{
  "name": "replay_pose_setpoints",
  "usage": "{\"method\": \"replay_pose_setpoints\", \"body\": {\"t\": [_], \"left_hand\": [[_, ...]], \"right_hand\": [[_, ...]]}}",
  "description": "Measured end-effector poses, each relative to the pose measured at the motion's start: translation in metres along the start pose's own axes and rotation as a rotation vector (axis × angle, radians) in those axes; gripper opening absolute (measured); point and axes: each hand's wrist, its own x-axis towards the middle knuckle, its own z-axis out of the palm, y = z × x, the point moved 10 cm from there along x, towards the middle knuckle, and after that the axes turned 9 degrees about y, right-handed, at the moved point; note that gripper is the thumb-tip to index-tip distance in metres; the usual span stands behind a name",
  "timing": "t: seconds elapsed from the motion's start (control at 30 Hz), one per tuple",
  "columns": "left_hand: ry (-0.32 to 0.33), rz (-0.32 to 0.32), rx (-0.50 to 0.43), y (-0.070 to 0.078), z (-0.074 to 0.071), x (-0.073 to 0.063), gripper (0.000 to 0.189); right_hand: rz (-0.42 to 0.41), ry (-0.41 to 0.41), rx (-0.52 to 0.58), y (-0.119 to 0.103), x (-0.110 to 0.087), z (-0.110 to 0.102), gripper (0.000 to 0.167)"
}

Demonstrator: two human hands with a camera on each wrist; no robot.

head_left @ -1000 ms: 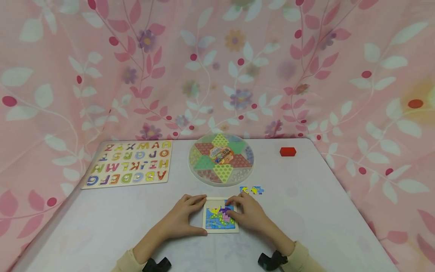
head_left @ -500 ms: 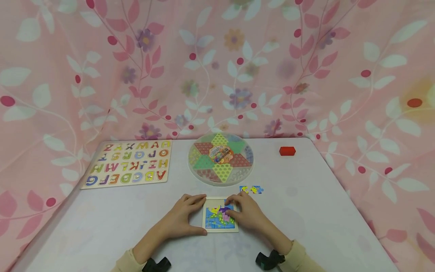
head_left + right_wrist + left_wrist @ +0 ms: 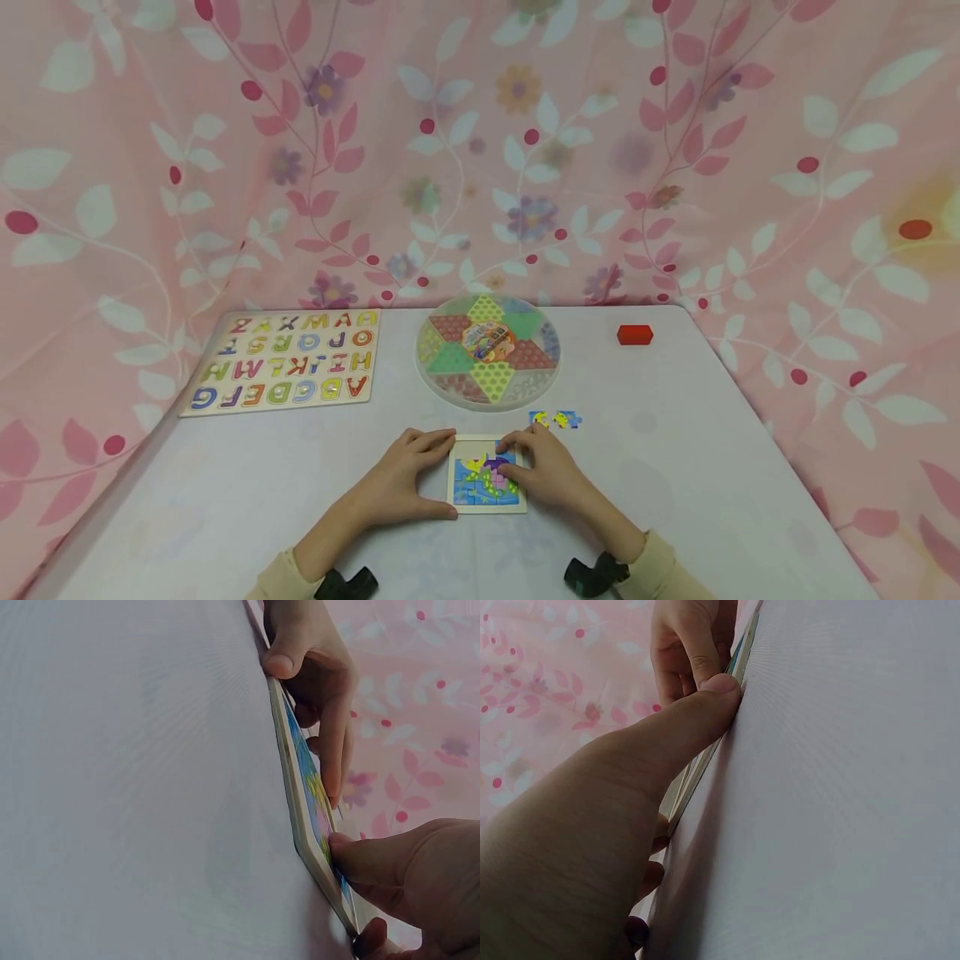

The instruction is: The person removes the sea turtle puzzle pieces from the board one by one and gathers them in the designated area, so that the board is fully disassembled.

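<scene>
A small jigsaw puzzle in a pale wooden frame lies on the white table, its upper left part showing bare backing. My left hand holds the frame's left side, thumb at the near corner and fingertips at the far one. On the right, my right hand has curled fingers and a thumb at a blue and purple puzzle piece in the upper right, partly covered by the fingers. In the right wrist view my right thumb touches the puzzle's face. Two loose puzzle pieces lie just beyond this hand.
A wooden alphabet board lies at the back left. Behind the puzzle sits a round Chinese checkers board under a clear cover. A red block stands at the back right, before a pink floral curtain.
</scene>
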Motion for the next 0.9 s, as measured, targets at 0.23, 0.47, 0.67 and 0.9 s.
{"method": "replay_pose_setpoints", "body": {"t": [0.23, 0.47, 0.67, 0.9], "left_hand": [[-0.008, -0.008, -0.002, -0.0006, 0.0004, 0.0005, 0.108], [-0.007, -0.006, -0.003, -0.0006, 0.0009, 0.0002, 0.107], [-0.007, -0.007, 0.0, -0.001, 0.0011, 0.0002, 0.108], [-0.013, -0.013, -0.011, -0.0003, 0.001, -0.0005, 0.107]], "right_hand": [[0.018, 0.002, 0.012, -0.0001, -0.0006, 0.0016, 0.016], [0.016, -0.006, 0.014, 0.0005, -0.001, 0.0036, 0.015], [0.004, 0.007, 0.006, 0.0006, -0.0007, 0.0009, 0.02], [0.008, 0.019, 0.011, 0.0023, -0.0018, 0.0009, 0.02]]}}
